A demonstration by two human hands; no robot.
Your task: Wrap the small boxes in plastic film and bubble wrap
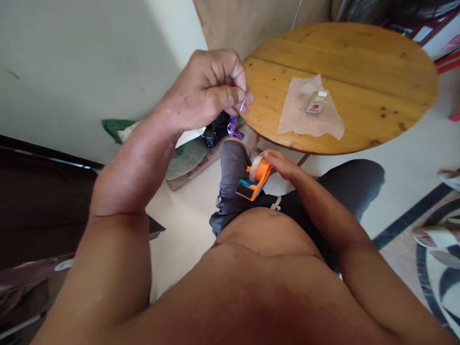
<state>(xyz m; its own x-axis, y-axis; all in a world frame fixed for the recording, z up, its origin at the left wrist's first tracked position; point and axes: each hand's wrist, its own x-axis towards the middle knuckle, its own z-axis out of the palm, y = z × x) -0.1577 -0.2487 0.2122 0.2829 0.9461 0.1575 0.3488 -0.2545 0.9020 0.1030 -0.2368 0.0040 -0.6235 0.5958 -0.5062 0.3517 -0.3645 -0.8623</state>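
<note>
Raised at the upper centre, my left hand (pixel 210 91) pinches a small thin whitish strip (pixel 242 105) between thumb and fingers; too little of it shows to tell its kind. Lower down, in front of my belly, my right hand (pixel 282 164) grips an orange and blue tape dispenser (pixel 265 176) with a roll of tape on it. A small box with a red and white label (pixel 316 102) rests on a crumpled translucent sheet (pixel 293 112). Both lie on the oval wooden table (pixel 366 52), beyond my right hand.
A pale wall (pixel 72 62) rises at the left. Below my left forearm are a black plastic bag (pixel 216 132), a purple wrapper (pixel 235 128) and a round greenish object (pixel 189 160). Dark furniture (pixel 39 201) stands at the left edge. My knees are beside the table.
</note>
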